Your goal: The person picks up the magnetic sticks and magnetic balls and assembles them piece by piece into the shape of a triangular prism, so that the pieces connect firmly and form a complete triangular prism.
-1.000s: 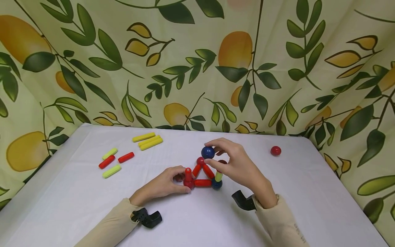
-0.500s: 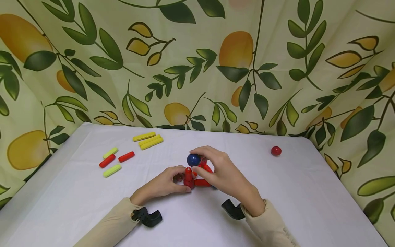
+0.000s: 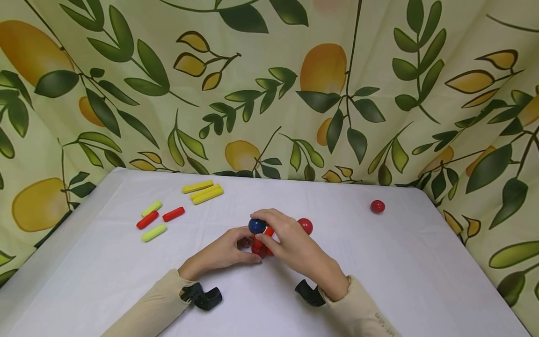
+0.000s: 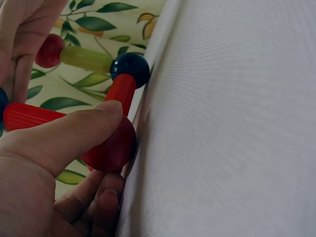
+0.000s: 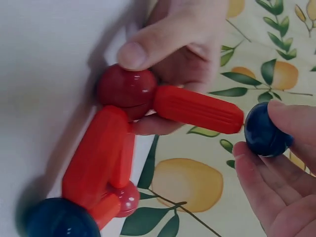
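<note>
My left hand grips a red ball at the near left corner of a triangle of balls and red rods on the table. From that ball a red rod stands upright. At the rod's top end, my right hand pinches a dark blue ball between thumb and fingers. Another blue ball forms the near right corner and carries an upright yellow-green rod topped by a red ball. The right hand hides much of the triangle in the head view.
On the left of the white table lie two loose red rods and two yellow-green rods. Several longer yellow rods lie behind them. A loose red ball rests at the back right.
My right hand has moved left and down with the blue ball, from above the triangle's far corner to the top of the upright red rod. The left hand has stayed in place.
</note>
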Demonstrator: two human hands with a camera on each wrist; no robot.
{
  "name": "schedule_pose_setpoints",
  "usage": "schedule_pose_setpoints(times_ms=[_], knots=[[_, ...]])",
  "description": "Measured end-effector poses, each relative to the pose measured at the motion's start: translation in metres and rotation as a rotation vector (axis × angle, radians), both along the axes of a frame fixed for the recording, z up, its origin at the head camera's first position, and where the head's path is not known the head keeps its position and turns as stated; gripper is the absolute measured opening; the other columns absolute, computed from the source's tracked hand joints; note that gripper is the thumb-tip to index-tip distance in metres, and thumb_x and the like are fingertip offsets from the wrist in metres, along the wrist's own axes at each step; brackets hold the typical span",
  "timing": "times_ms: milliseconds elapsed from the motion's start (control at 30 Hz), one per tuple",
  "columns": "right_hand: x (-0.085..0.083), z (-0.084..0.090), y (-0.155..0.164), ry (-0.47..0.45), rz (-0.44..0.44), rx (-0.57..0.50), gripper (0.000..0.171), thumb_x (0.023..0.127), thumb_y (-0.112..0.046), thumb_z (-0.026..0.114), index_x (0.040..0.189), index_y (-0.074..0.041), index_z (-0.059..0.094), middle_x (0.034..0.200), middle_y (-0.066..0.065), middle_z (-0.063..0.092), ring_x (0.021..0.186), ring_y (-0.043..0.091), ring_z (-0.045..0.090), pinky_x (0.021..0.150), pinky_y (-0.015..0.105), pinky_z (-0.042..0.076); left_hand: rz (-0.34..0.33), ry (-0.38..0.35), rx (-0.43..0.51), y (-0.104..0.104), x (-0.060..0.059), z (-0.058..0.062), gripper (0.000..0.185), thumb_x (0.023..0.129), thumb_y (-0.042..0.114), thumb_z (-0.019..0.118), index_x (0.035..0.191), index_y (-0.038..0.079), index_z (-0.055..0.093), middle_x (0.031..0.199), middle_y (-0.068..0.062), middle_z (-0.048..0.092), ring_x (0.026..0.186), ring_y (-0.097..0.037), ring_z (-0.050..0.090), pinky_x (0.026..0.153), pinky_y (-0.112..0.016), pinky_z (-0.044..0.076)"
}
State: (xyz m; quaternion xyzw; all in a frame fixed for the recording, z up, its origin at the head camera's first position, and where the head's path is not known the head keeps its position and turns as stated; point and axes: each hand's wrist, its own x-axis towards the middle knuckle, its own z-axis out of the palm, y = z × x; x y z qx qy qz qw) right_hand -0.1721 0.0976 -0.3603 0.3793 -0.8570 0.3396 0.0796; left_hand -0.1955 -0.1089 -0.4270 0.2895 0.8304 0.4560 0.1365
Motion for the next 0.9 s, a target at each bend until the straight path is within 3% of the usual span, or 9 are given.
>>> schedule_pose_setpoints(times_ms=[267,567,800,900], knots=[[0.001,-0.002,-0.001,0.018,-0.026,0.051,0.038,0.091,-0.008,0.071,0.127,-0.004,0.059,0.129,0.007,0.063,0.122,0.020,0.061,0.103,0.035,0.050,0.000,0.012,-0.007,0.000,0.000,-0.002,0.035,0.085,0.027,0.078,0.118,0.019,0.066,0.105,0.005,0.064,0.094,-0.015,0.055,0.083,-0.024,0.047],[0.001,0.017,0.017,0.000,-0.052,0.046,0.041,0.090,-0.012,0.073,0.129,-0.009,0.060,0.130,0.005,0.064,0.117,0.020,0.064,0.097,0.035,0.054,-0.010,0.027,0.002,0.000,0.000,-0.002,0.040,0.086,0.024,0.077,0.123,0.019,0.065,0.111,0.003,0.066,0.098,-0.014,0.057,0.088,-0.026,0.049],[-0.008,0.025,0.039,-0.097,-0.106,0.034,0.041,0.090,-0.018,0.073,0.129,-0.013,0.063,0.129,0.000,0.065,0.110,0.015,0.062,0.081,0.030,0.058,-0.005,0.013,-0.002,0.002,0.000,-0.002,0.034,0.087,0.025,0.076,0.119,0.022,0.067,0.112,0.004,0.066,0.101,-0.015,0.056,0.091,-0.028,0.048],[-0.010,0.028,0.045,-0.115,-0.123,0.019,0.041,0.090,-0.020,0.073,0.129,-0.012,0.063,0.130,0.002,0.065,0.117,0.019,0.062,0.086,0.032,0.058,0.002,0.004,-0.007,0.002,0.000,-0.001,0.034,0.087,0.025,0.076,0.120,0.022,0.067,0.111,0.004,0.065,0.101,-0.015,0.056,0.090,-0.028,0.048]])
